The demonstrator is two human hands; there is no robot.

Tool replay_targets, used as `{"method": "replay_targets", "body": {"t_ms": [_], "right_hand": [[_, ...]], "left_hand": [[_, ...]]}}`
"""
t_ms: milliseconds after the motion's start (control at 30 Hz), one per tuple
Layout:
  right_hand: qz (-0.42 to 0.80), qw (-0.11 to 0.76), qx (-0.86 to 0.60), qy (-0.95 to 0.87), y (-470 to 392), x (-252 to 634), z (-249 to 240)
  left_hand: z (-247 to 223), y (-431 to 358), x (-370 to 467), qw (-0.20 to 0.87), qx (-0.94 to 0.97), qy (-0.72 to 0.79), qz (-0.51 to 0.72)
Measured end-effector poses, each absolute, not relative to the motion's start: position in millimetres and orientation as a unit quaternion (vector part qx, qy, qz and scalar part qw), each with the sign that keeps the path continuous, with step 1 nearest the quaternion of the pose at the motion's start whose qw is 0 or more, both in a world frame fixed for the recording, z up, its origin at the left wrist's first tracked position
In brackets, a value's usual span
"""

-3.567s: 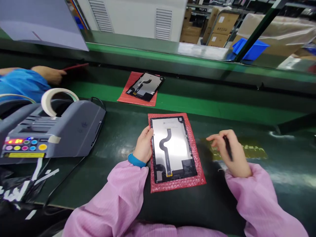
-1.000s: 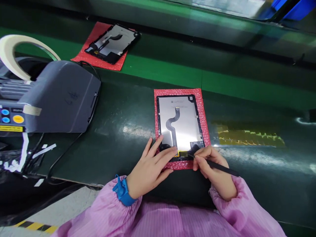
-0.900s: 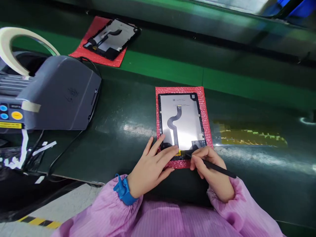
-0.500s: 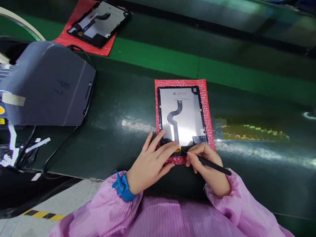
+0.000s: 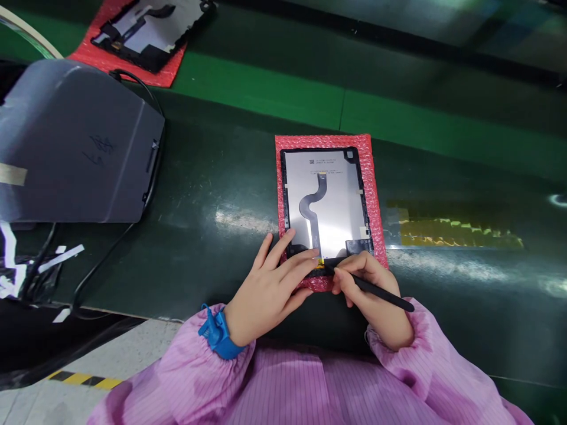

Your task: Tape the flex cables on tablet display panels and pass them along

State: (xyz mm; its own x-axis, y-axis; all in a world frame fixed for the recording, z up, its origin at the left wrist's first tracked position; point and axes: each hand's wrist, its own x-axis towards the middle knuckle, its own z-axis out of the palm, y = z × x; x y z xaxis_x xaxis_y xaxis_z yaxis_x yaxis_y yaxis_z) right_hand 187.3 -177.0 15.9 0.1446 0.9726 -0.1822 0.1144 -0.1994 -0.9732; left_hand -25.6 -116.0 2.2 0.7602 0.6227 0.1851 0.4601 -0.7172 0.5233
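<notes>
A tablet screen assembly (image 5: 341,206) lies back side up in a black frame, on a red bubble-wrap sheet (image 5: 374,218). A dark curved ribbon cable (image 5: 306,206) runs down its back to a small yellow piece (image 5: 321,263) near the lower edge. My left hand (image 5: 270,289) has its fingers spread over the lower left corner, a fingertip beside the cable's lower end. In my right hand (image 5: 370,286) is a slim black tweezers-like tool (image 5: 381,293), held like a pen. Its tip touches down at or near the yellow piece; the exact contact is too small to tell.
A second screen assembly (image 5: 155,35) rests on another red sheet (image 5: 172,74) at the back left. A grey machine (image 5: 84,147) with black cables stands at the left. Amber tape strips (image 5: 456,232) stick to the dark green bench (image 5: 212,177) on the right.
The camera view has shifted slightly, so the machine and the far assembly sit further left and higher. Both hands keep nearly the same pose on the screen assembly.
</notes>
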Motion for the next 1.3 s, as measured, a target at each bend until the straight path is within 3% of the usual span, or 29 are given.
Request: {"method": "replay_targets", "body": {"t_ms": [800,1033,1167,1300], "right_hand": [[0.457,0.414,-0.644,-0.452,-175.4,188.0,20.7],[0.396,0.494,-0.666,-0.396,-173.2,202.1,25.0],[0.405,0.506,-0.645,-0.405,-174.8,205.3,24.3],[0.4,0.518,-0.637,-0.407,-177.7,206.6,21.8]], "left_hand": [[4.0,-113.7,-24.7,0.177,0.925,0.293,0.165],[5.7,-123.8,-9.3,0.151,0.922,0.328,0.143],[7.6,-122.1,-14.9,0.25,0.891,0.327,0.19],[10.6,-113.9,-66.5,0.448,0.712,0.395,0.37]]}}
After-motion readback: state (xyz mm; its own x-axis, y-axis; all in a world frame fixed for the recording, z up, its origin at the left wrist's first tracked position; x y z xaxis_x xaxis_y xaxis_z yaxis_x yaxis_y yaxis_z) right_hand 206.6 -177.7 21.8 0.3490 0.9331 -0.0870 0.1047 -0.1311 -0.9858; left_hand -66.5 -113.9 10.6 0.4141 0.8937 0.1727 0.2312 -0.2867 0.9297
